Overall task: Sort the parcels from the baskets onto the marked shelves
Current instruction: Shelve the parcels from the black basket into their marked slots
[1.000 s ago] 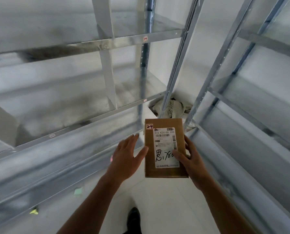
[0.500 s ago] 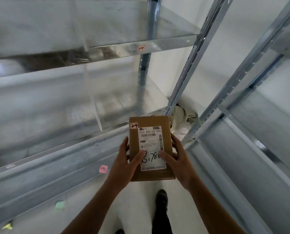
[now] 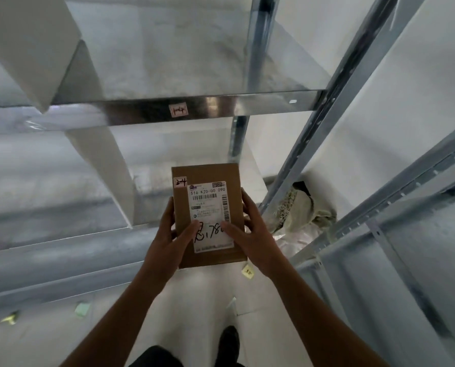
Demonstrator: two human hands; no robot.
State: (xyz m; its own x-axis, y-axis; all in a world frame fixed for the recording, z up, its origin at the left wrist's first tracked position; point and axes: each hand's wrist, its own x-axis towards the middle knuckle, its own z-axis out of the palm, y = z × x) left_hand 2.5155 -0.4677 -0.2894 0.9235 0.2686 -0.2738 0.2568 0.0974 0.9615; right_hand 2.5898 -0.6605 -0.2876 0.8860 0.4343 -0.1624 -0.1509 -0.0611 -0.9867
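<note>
A flat brown cardboard parcel with a white shipping label and a small tag reading "2-4" is held face up in front of me. My left hand grips its left edge, thumb on the label. My right hand grips the right edge, thumb also on the label. Above the parcel, the front rail of a metal shelf carries a small pink tag with handwritten marks I read as "1-4", though they are blurred.
Metal shelving runs along the left, another rack on the right, with uprights meeting in the corner. A crumpled bag lies on the floor there. Yellow tag and green tag mark lower rails. My shoe is below.
My left hand closed onto the parcel's left edge. My view moved closer to the shelf and turned, so the tagged rail now sits directly above the parcel.
</note>
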